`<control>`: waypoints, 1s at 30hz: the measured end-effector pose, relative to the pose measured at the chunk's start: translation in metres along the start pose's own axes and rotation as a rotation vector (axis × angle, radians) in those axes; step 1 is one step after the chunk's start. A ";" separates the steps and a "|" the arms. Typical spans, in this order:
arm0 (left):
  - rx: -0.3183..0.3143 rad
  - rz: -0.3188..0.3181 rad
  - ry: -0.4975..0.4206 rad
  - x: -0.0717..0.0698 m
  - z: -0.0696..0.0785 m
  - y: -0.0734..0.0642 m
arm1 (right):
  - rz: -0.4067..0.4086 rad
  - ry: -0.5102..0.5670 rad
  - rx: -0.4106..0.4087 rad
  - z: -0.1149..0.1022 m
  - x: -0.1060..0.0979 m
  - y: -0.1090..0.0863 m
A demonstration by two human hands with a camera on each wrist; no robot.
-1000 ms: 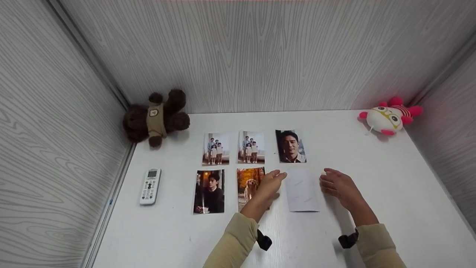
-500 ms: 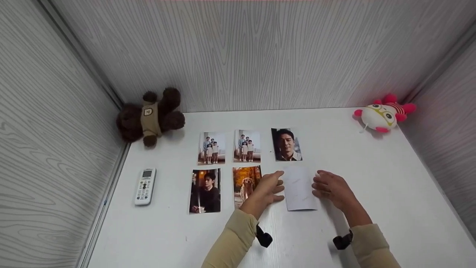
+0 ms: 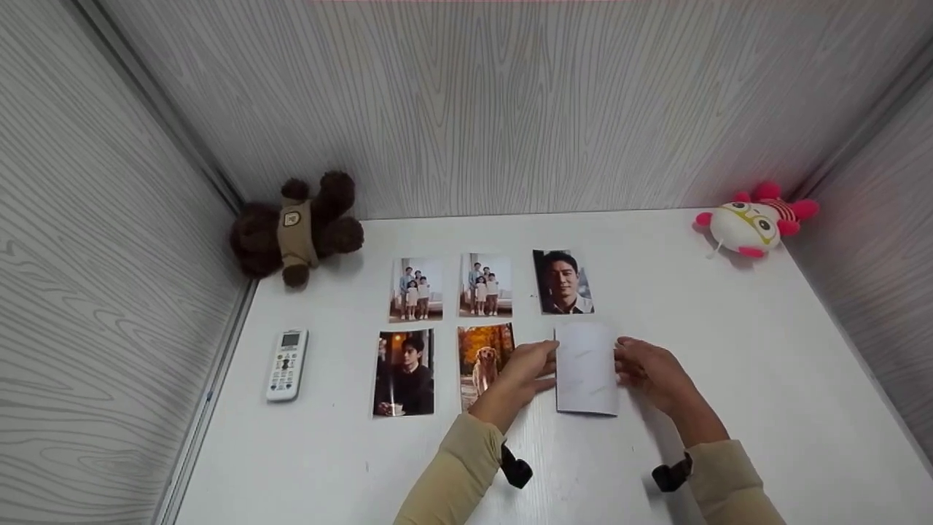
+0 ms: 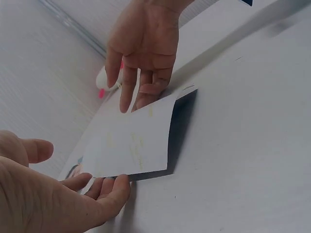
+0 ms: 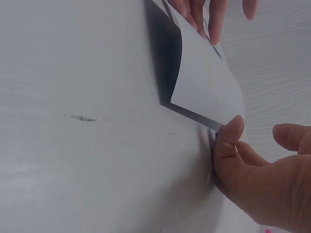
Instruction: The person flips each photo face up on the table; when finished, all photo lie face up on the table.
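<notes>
A photo print [image 3: 585,368] lies blank white side up between the two hands, its surface bowed upward in both wrist views. A dark area [image 5: 166,63] shows beneath its raised near edge. My left hand [image 3: 523,373] touches the long left edge with its fingertips, thumb lifted apart in the left wrist view [image 4: 58,199]. At the opposite edge, fingertips of my right hand [image 3: 652,370] meet the print, its thumb also standing free in the right wrist view [image 5: 267,174]. The left hand partly covers a dog photo [image 3: 485,357].
Family photos [image 3: 416,290] and a man's portrait [image 3: 564,283] form the back row. A photo of a seated person [image 3: 404,373] lies front left. A remote control [image 3: 287,366], a brown plush bear [image 3: 295,230] and a pink-white plush toy [image 3: 754,224] stand around on the white table [image 3: 321,467].
Both hands have closed in on the white-backed print from either side until their fingertips reach its edges. The print has shifted slightly left and its edges have risen. The view also shifted a little.
</notes>
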State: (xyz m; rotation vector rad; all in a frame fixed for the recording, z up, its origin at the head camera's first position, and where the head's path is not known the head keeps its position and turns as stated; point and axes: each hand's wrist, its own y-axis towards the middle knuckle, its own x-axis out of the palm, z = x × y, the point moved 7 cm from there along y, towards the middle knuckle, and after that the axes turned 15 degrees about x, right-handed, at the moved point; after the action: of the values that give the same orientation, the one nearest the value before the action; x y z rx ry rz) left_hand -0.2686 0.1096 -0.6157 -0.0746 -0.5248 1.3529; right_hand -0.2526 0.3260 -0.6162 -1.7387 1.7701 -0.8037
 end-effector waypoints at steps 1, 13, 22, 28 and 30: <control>-0.002 0.000 0.004 0.000 0.000 0.000 | 0.001 -0.010 -0.002 0.000 0.000 0.001; 0.053 -0.036 -0.034 0.001 0.011 -0.005 | 0.082 -0.147 -0.006 -0.010 0.003 0.004; 0.255 -0.131 0.090 -0.013 0.027 -0.003 | -0.032 0.008 -0.040 -0.017 0.015 -0.004; 0.609 -0.153 0.639 -0.016 0.050 -0.011 | -0.092 0.151 -0.017 -0.020 0.021 -0.005; 0.730 -0.151 0.817 -0.012 0.057 -0.016 | -0.115 0.194 -0.010 -0.021 0.025 -0.005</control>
State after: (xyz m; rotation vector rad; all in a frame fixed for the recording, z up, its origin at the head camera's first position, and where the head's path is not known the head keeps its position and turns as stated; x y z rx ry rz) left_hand -0.2787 0.0802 -0.5641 0.0161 0.6428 1.1706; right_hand -0.2657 0.3021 -0.5972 -1.8361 1.8118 -1.0454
